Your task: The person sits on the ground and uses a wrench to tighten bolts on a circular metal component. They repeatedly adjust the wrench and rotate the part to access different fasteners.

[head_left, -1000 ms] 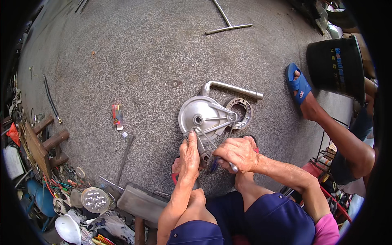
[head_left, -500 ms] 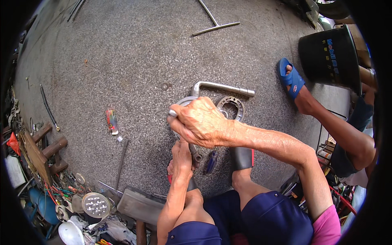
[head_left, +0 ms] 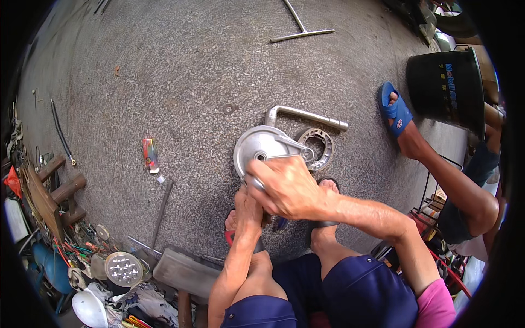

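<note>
A round silver brake plate (head_left: 251, 143) with a protruding arm lies on the ground before me. My right hand (head_left: 295, 188) is closed in a fist over its near edge, around a metal tool (head_left: 257, 183) whose rounded end pokes out; the rest of that tool is hidden. Just below, my left hand (head_left: 249, 208) is closed at the plate's near side, and what its fingers grip is covered by the right hand. A toothed metal ring (head_left: 326, 150) rests at the plate's right. Behind the plate lies a bent steel wrench (head_left: 311, 117). A blue handle (head_left: 281, 223) shows partly under my right wrist.
A T-shaped bar (head_left: 303, 35) and a washer (head_left: 228, 109) lie farther off. At left are a small colourful packet (head_left: 149, 154) and a dark rod (head_left: 162, 213). Another person's sandalled foot (head_left: 396, 112) and a black bucket (head_left: 445, 93) stand at right. Clutter surrounds a lamp (head_left: 124, 269).
My right hand has come down toward me, with its tool, uncovering most of the brake plate. My left hand stays low by the plate. The view has shifted slightly.
</note>
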